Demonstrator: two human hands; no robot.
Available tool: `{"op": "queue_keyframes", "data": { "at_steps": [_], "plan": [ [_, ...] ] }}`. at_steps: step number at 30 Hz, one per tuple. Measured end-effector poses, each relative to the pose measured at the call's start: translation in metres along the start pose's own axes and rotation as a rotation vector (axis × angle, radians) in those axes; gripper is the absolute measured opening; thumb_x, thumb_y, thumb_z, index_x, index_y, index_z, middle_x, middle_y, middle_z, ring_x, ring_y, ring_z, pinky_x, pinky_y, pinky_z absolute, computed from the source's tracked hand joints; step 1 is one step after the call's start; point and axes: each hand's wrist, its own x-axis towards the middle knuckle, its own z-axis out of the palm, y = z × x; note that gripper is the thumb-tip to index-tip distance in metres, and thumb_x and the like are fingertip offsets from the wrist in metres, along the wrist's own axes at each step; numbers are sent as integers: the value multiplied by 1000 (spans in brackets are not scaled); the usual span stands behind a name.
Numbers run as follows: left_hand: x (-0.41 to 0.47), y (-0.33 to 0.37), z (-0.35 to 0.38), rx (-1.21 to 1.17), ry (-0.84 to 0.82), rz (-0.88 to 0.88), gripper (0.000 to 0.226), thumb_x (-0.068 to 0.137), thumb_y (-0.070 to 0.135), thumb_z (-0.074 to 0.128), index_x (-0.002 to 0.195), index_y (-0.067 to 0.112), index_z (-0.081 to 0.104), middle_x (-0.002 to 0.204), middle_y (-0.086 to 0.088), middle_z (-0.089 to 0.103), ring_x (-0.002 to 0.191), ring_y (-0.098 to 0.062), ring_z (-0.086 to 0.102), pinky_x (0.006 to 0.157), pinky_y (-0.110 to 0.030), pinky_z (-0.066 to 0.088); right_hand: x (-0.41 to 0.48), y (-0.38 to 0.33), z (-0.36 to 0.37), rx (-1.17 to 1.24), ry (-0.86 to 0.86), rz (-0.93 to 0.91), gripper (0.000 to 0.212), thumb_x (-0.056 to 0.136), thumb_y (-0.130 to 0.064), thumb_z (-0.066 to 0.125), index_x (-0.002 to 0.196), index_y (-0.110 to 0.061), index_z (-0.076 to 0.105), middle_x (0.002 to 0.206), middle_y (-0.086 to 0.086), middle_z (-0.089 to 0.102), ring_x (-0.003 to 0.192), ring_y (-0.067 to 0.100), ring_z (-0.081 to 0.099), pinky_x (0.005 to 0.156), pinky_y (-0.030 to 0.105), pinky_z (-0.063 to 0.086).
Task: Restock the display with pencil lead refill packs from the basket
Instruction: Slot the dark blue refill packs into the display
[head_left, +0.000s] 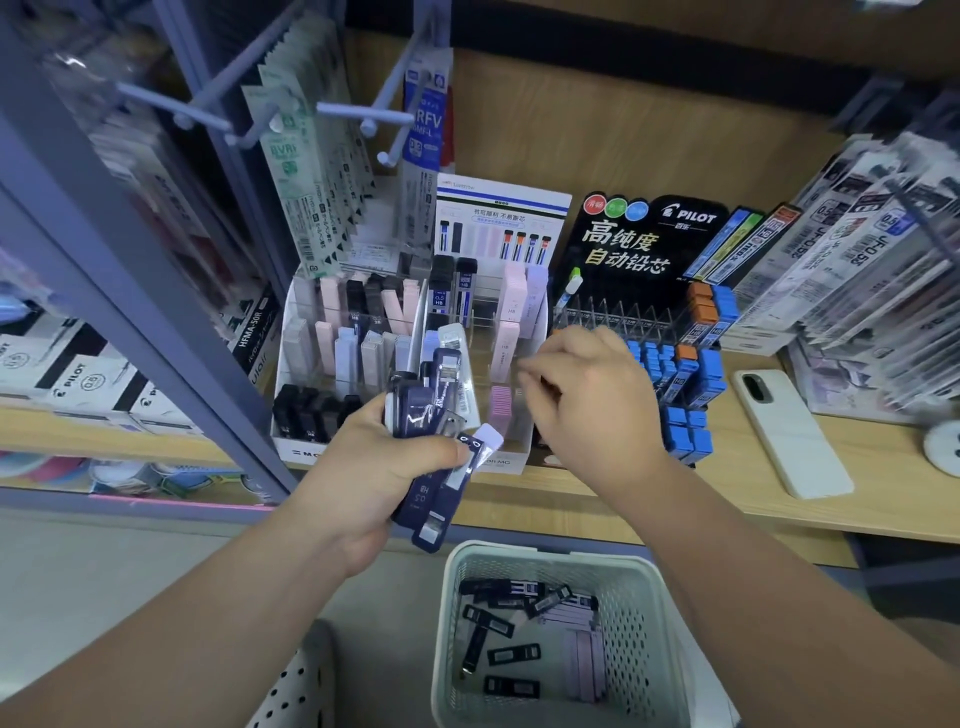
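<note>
My left hand (387, 470) grips a fanned bunch of dark navy pencil lead refill packs (434, 431), held in front of the white tiered display (291, 395). The display holds pink, black, grey and navy packs in clear slots. My right hand (587, 395) hovers over the display's right side near the pink packs (501, 405), fingers loosely curled and blurred; nothing visible in it. Below stands the pale green perforated basket (649, 613) with several black and lilac packs (501, 629) on its bottom.
A black Pilot lead display (644, 244) with blue and orange packs stands to the right. A white phone (792, 431) lies on the wooden shelf (623, 499). Hooks with hanging refills (306, 171) jut out above. A second white basket (301, 686) sits lower left.
</note>
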Motion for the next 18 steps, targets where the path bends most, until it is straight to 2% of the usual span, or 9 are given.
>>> {"op": "queue_keyframes", "data": {
  "at_steps": [2, 3, 5, 8, 12, 15, 16, 18],
  "plan": [
    [-1, 0, 3, -4, -45, -15, 36, 54, 3, 76, 86, 19, 67, 80, -8, 71, 69, -25, 66, 67, -35, 52, 11, -13, -23, 408, -56, 248, 12, 93, -23, 65, 99, -21, 75, 85, -3, 68, 74, 6, 58, 67, 21, 48],
    [-2, -1, 5, -3, -70, -22, 37, 54, 2, 75, 86, 18, 66, 80, -8, 70, 71, -26, 66, 69, -36, 52, 16, -17, -32, 638, -155, 391, 16, 94, -26, 64, 108, -23, 72, 86, -1, 68, 68, 1, 58, 62, 18, 47],
    [-3, -2, 10, 7, -123, -37, 40, 55, 0, 74, 91, 14, 64, 82, -10, 70, 76, -28, 66, 74, -39, 52, 25, -19, -40, 911, -358, 583, 28, 94, -30, 64, 122, -25, 64, 92, 6, 70, 65, 5, 62, 54, 18, 45],
    [-4, -2, 15, 14, -170, -52, 39, 57, -1, 73, 93, 12, 64, 86, -13, 69, 81, -31, 65, 79, -44, 51, 30, -18, -38, 964, -497, 633, 20, 93, -27, 66, 112, -20, 70, 85, 3, 70, 65, 13, 62, 50, 22, 43],
    [-3, -2, 18, 16, -174, -62, 30, 57, -1, 73, 80, 19, 69, 82, -12, 69, 76, -29, 66, 74, -40, 53, 30, -18, -34, 1014, -470, 669, 13, 93, -21, 67, 99, -11, 73, 67, -5, 63, 54, 6, 53, 48, 15, 42],
    [0, -4, 17, 5, -149, -76, 45, 56, -1, 74, 100, 7, 67, 96, -25, 71, 85, -34, 68, 80, -48, 55, 32, -14, -34, 1080, -393, 732, 14, 95, -18, 63, 101, -8, 71, 60, -5, 56, 46, 8, 42, 42, 18, 35],
    [0, -4, 17, -1, -137, -82, 52, 56, -1, 74, 107, 4, 65, 99, -24, 72, 86, -34, 68, 79, -47, 56, 32, -11, -34, 1125, -362, 757, 14, 97, -18, 61, 101, -8, 70, 63, -2, 56, 45, 9, 40, 41, 19, 31],
    [1, -4, 16, -18, -120, -86, 57, 56, 0, 74, 112, 6, 66, 91, -15, 73, 81, -29, 68, 67, -38, 56, 33, -5, -36, 1205, -283, 811, 13, 100, -15, 55, 101, -11, 68, 72, 7, 56, 44, 10, 38, 40, 20, 28]
  ]
}}
